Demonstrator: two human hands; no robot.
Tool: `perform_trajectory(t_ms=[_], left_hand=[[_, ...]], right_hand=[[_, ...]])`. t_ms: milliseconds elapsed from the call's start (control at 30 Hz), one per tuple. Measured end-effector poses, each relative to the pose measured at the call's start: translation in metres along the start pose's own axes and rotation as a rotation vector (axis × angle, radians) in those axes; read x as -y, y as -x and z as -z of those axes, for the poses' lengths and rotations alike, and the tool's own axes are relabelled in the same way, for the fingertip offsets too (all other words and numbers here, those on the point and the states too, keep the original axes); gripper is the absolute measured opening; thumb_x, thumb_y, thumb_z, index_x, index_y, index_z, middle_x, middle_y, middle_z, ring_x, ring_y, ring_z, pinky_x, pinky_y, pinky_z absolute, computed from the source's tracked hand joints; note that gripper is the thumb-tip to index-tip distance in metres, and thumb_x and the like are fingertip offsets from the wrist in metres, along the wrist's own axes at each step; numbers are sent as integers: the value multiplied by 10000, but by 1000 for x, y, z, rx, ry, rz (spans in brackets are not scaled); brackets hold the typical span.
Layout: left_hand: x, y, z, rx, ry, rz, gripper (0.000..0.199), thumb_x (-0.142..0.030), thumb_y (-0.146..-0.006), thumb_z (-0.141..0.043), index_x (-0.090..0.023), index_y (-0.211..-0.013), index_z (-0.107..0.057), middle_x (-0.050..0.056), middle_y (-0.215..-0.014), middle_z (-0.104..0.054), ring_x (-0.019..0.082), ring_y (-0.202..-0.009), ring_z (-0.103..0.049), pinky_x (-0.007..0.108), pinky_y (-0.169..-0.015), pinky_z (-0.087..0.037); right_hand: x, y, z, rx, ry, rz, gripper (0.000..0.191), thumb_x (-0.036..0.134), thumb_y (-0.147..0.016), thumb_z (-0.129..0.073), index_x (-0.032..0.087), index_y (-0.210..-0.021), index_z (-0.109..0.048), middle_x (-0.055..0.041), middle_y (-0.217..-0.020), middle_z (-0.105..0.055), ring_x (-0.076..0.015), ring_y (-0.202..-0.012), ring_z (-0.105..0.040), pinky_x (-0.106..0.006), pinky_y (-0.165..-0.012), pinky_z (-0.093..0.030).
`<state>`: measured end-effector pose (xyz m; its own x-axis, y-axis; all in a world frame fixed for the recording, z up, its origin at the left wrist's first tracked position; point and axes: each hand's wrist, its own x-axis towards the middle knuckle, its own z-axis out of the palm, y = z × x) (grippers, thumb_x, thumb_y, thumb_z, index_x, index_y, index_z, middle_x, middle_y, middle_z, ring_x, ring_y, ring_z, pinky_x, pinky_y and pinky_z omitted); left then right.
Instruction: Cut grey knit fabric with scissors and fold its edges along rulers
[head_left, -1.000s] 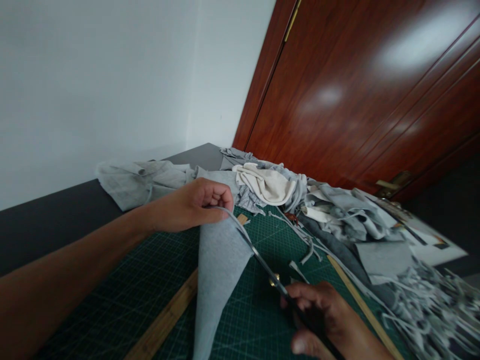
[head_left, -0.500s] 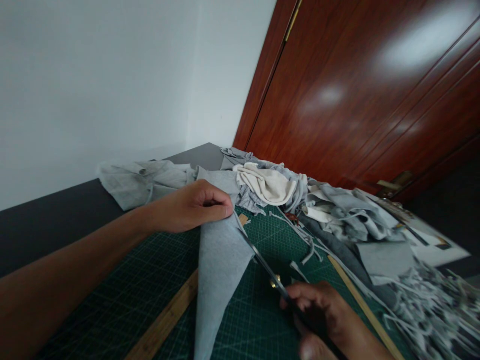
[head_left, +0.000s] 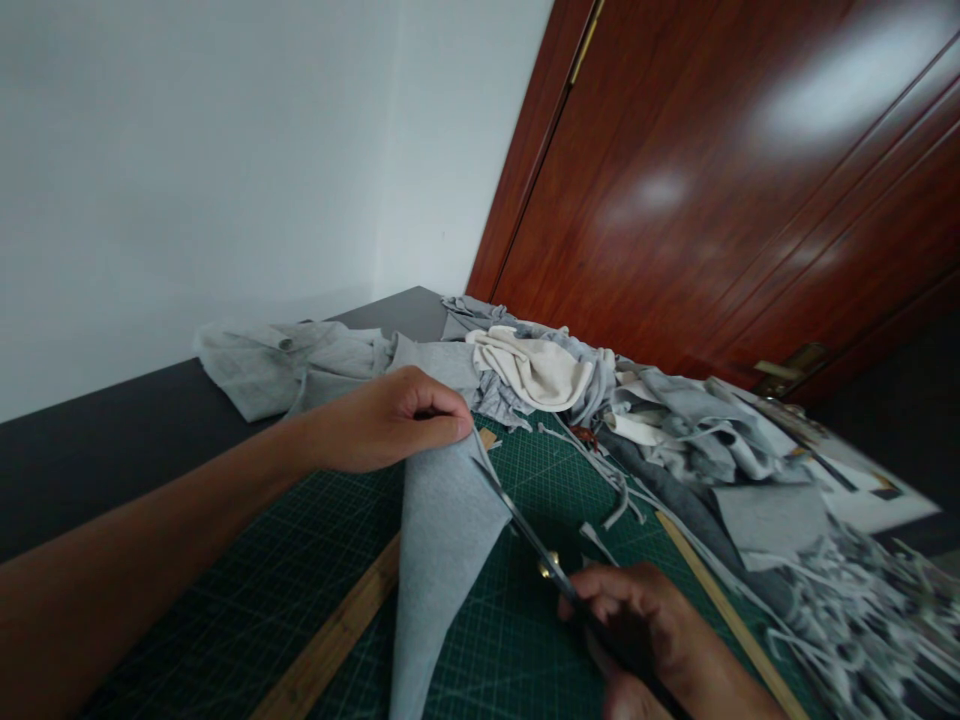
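Note:
My left hand (head_left: 416,418) pinches the upper corner of a grey piece of fabric (head_left: 446,540), which hangs down in a tapering shape over the green cutting mat (head_left: 517,640). In my right hand (head_left: 637,630) is a pair of scissors (head_left: 541,548) with dark handles and a brass-coloured pivot. The blades reach up and left to the fabric's right edge, just below my left fingertips. Along that edge a narrow strip runs beside the blades. My right fingers are wrapped round the handles, partly hidden.
Wooden rulers (head_left: 330,630) lie on the mat. Behind are grey fabric pieces (head_left: 292,360) and a cream cloth (head_left: 532,365). Thin fabric strips (head_left: 877,610) heap at the right, near more grey scraps (head_left: 690,420). A white wall (head_left: 187,180) and brown door (head_left: 712,190) stand beyond.
My left hand and the fabric's upper part have shifted slightly right and down. The scissor tips now sit a little lower, with the blades slightly more apart.

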<state>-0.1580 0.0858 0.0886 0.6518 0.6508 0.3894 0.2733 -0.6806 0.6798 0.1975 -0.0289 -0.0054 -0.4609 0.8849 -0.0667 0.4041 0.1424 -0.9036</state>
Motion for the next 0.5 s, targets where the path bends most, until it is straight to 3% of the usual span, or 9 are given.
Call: perform_trajectory(t_ms=[233, 500], left_hand=[[0, 0, -1, 27, -3, 7, 381, -311, -996, -557, -198, -635, -526, -52, -611, -425, 120, -602, -426, 233, -553, -331], [0, 0, -1, 23, -6, -1, 384, -315, -1007, -551, -196, -642, -537, -52, -614, -435, 121, -601, -434, 242, -563, -332]], right_hand=[[3, -1, -2, -2, -2, -16, 733, 747, -632, -978, 229, -1089, -734, 95, -639, -405, -96, -555, -310, -253, -537, -281], [7, -7, -2, 36, -68, -29, 746, 766, -593, -985, 204, -1014, -732, 111, -588, -388, -77, -526, -276, -247, -490, -213]])
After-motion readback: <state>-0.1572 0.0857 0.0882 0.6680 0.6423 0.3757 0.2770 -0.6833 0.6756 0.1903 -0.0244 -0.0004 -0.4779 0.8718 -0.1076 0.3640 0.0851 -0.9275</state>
